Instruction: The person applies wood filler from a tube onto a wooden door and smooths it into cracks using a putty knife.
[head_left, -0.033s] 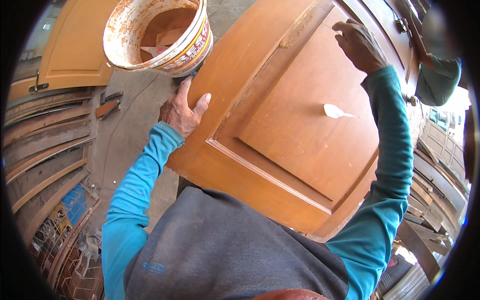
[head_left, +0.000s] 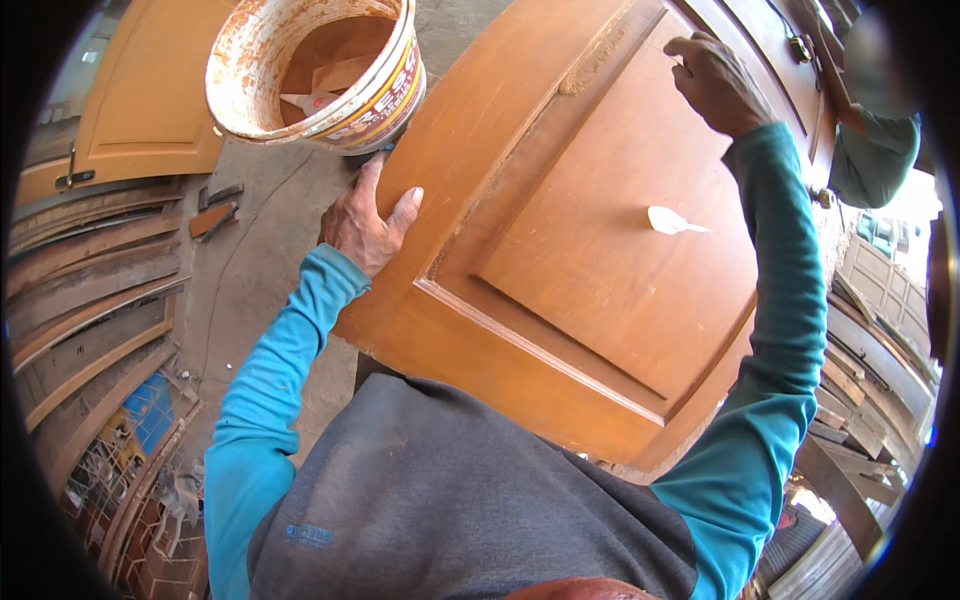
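A brown wooden panel door (head_left: 540,400) lies flat before me. My left hand (head_left: 365,222) grips its left edge, with the thumb on the top face and some fingers out of sight. Over the far right part of the raised panel, my right hand (head_left: 722,85) is closed with its fingers curled; whatever they may hold is hidden. A small white spoon-shaped piece (head_left: 666,220) with a thin pointed end rests on the panel. Brown dust (head_left: 578,80) has gathered in the groove along the panel's left side.
A paint-smeared white bucket (head_left: 240,70) holding some flat pieces stands beyond my left hand. An orange-brown door (head_left: 150,120) and stacked planks (head_left: 100,240) line the left. Another person's green sleeve (head_left: 880,160) shows at the far right, above more stacked timber (head_left: 870,390).
My right hand has shifted very slightly toward the far side. The left hand, door and bucket stay where they were.
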